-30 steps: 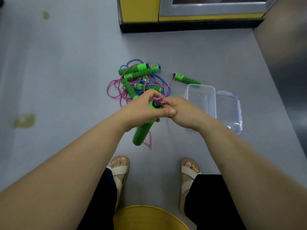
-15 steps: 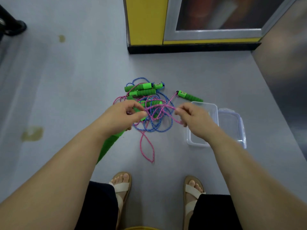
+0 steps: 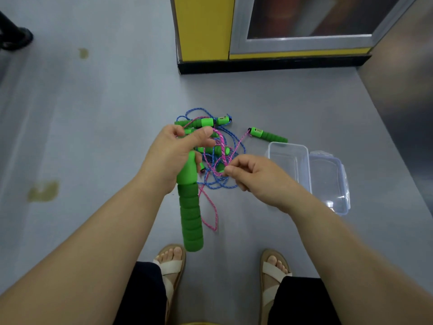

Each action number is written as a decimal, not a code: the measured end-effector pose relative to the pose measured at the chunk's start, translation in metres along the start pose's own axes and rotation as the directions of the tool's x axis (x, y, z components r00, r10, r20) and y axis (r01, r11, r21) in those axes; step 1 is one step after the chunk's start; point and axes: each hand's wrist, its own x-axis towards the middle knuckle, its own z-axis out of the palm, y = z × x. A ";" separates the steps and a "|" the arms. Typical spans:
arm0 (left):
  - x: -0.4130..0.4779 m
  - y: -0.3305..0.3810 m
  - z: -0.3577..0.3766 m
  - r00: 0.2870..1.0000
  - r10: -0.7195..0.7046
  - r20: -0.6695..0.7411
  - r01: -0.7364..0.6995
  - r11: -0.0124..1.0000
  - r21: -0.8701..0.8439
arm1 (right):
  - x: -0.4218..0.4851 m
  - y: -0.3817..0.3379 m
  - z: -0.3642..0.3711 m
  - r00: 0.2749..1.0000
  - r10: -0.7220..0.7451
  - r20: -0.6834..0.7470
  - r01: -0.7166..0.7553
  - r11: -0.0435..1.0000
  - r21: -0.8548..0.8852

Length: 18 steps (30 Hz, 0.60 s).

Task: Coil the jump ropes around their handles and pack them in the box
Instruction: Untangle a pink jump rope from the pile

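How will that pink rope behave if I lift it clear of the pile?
Probably floppy: the pink rope sags in a loose loop beside the handle that the left hand grips. Likely to snag: it crosses the blue rope in the tangle, so pulling with the right hand may drag that along. It looks thin and light.

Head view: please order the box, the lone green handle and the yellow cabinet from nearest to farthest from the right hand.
1. Box, just right of the right hand.
2. Lone handle, lying beyond the box.
3. Yellow cabinet, far ahead at the top.
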 end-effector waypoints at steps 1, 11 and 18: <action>0.001 -0.001 -0.002 0.998 -0.051 0.035 0.050 0.998 0.031 | 0.001 0.001 -0.001 1.000 0.013 0.025 -0.013 1.000 -0.007; -0.010 -0.013 0.006 0.960 -0.255 0.116 0.201 0.916 0.346 | 0.009 0.005 0.012 0.967 0.027 0.252 0.036 0.970 -0.242; 0.005 0.005 -0.033 0.961 -0.238 -0.142 0.258 0.955 0.145 | 0.024 0.056 -0.007 0.981 0.179 0.079 -0.111 0.841 -0.529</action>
